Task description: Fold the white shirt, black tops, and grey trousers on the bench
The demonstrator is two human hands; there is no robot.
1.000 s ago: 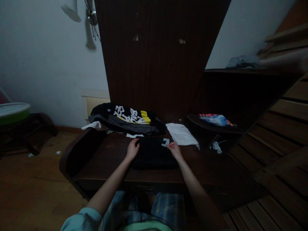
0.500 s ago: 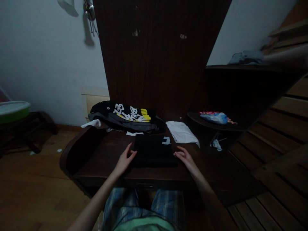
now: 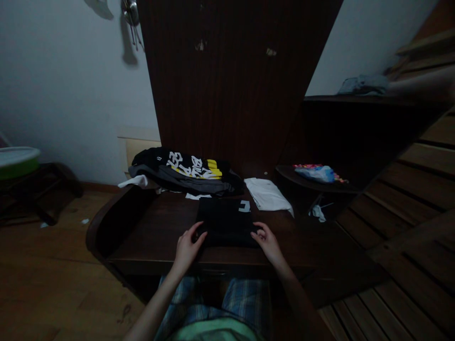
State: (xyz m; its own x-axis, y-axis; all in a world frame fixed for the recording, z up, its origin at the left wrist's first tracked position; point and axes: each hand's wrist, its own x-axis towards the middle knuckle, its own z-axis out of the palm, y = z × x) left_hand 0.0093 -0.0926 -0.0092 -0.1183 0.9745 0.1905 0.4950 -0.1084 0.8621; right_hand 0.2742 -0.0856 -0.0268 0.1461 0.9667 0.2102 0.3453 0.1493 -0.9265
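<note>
A folded black shirt (image 3: pixel 225 222) with a pale grey angular print lies flat on the dark wooden bench top in front of me. At its left edge, my left hand (image 3: pixel 189 241) has its thumb on the cloth and its fingers curled around the side. My right hand (image 3: pixel 266 240) grips the right edge the same way, thumb on top near the front corner. The fingertips under the cloth are hidden. Just behind the shirt, to the right, rests a folded white garment (image 3: pixel 268 195).
A heap of dark clothes (image 3: pixel 185 170) with white and yellow prints lies along the back of the bench (image 3: pixel 149 232). On the right, a small shelf (image 3: pixel 302 182) holds a colourful plastic package (image 3: pixel 318 174). Wooden slats (image 3: pixel 401 203) rise at far right. A green tub (image 3: pixel 17 161) stands left.
Both hands have moved inward and a little toward me, from beside the black shirt onto its left and right edges. The shirt stays in nearly the same place.
</note>
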